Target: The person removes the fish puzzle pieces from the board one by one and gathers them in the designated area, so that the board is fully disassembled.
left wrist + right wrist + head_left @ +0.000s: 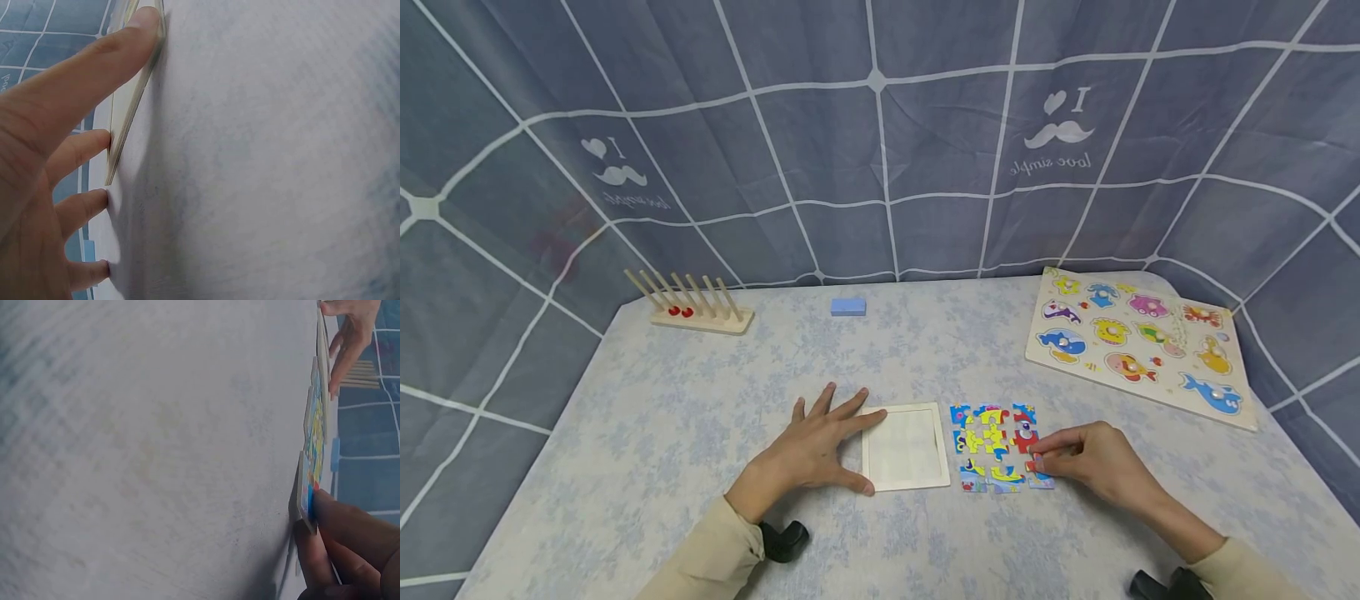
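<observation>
My left hand (812, 450) is spread wide at the left side of a shallow wooden puzzle tray (907, 454). Its index fingertip and thumb rest on the tray's edge, and the thumb (94, 69) crosses the rim in the left wrist view. Just right of the tray lie several colourful jigsaw pieces (992, 437) in loose rows with small gaps. At their lower right corner, my right hand (1101, 467) pinches a corner jigsaw piece (305, 494) between thumb and fingers. That piece is slightly tilted in the right wrist view, its near end between the fingertips.
A wooden board with animal knob pieces (1138, 342) lies at the back right. At the back left stands a peg rack (700, 317) with red beads. A blue block (847, 307) sits near the table's back edge, before a grid-patterned curtain (940, 150).
</observation>
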### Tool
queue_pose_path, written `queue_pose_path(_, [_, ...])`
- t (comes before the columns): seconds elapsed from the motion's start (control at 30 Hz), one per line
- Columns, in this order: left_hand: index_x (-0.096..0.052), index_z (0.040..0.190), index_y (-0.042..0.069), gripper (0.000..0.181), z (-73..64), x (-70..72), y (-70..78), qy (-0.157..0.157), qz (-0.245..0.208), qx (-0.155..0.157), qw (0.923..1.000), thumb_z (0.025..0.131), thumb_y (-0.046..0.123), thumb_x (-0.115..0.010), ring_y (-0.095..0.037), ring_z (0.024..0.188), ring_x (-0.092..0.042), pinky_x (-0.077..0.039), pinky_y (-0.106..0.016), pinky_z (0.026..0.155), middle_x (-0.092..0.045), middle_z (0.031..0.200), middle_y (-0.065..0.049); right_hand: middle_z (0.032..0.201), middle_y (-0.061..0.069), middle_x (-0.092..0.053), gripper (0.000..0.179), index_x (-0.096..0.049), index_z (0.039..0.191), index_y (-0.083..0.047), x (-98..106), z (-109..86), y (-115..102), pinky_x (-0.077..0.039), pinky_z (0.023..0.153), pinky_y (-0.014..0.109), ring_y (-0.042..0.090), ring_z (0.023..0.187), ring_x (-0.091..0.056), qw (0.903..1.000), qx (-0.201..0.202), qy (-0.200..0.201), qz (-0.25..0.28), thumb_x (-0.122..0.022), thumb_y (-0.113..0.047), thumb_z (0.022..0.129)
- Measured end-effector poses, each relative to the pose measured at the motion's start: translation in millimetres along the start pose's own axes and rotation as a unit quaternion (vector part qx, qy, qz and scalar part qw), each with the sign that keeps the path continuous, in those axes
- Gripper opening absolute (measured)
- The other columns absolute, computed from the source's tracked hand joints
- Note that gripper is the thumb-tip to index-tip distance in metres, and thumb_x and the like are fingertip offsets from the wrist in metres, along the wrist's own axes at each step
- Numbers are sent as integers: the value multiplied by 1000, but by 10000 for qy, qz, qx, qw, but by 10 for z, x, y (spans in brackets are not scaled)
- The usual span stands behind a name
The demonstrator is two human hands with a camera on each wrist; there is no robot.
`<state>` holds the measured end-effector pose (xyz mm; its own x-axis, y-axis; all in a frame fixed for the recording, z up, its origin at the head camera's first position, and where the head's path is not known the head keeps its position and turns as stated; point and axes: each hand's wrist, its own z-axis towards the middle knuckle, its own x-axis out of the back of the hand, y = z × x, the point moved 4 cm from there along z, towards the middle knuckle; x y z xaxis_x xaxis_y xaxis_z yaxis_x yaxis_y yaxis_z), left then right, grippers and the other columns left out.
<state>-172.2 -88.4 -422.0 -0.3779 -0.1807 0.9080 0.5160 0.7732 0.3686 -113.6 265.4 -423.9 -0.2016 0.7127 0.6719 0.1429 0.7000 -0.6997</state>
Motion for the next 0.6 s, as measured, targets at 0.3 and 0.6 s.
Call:
queue_pose_path(0.3, [-43, 150, 31, 100, -12, -7, 7, 56, 23, -67, 10000, 64, 66, -80, -48, 146, -7, -11, -79, 102, -23, 162, -5, 70, -9, -65, 15, -77, 87, -19, -21, 26, -39, -36, 53, 25, 11, 58, -48, 9990, 246, 281, -234, -85, -20, 75])
queue_pose_path(0.6, [-40, 152, 31, 99, -16, -4, 9, -35, 101, -114, 9999, 67, 66, -78, -48, 146, -6, -11, -78, 103, -20, 163, -5, 69, -9, -65, 12, -76, 87, -20, 6, 18, -58, -37, 54, 24, 10, 57, -49, 9989, 322, 265, -229, -83, -22, 78])
